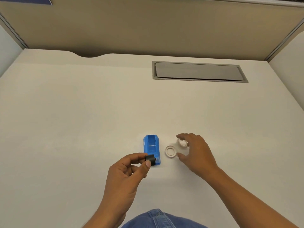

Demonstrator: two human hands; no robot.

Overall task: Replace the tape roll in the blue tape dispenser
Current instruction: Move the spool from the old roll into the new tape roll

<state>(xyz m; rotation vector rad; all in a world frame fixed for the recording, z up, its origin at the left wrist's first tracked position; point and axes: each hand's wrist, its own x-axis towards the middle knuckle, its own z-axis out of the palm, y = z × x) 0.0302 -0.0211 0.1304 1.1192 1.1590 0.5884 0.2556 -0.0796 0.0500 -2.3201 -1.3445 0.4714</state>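
Head cam is looking down at a pale desk (pixel 82 120) with both bare forearms reaching in from the bottom edge. Left hand (pixel 126 171) is sitting palm-up-ish with the fingers curled in, and it's pinching a small black spool (pixel 150 159) between thumb and forefinger, holding it right over the near end of the blue tape dispenser (pixel 151 148). That dispenser is lying flat on the desk, long way pointing away from the person, with its cradle looking empty. Right hand (pixel 195 151) is stretching out further, palm down, fingers spread and arched like a claw, not gripping anything. It's hovering over two white tape rolls just to the right of the dispenser: the near roll (pixel 170 150) is lying flat in the open between dispenser and thumb, and the far roll (pixel 182 142) is partly tucked under the forefinger, though I can't really tell if the fingertips are actually touching it. Way back on the desk a grey cable hatch (pixel 199 71) is sitting flush, and a bit of blue denim (pixel 158 218) is showing at the bottom.
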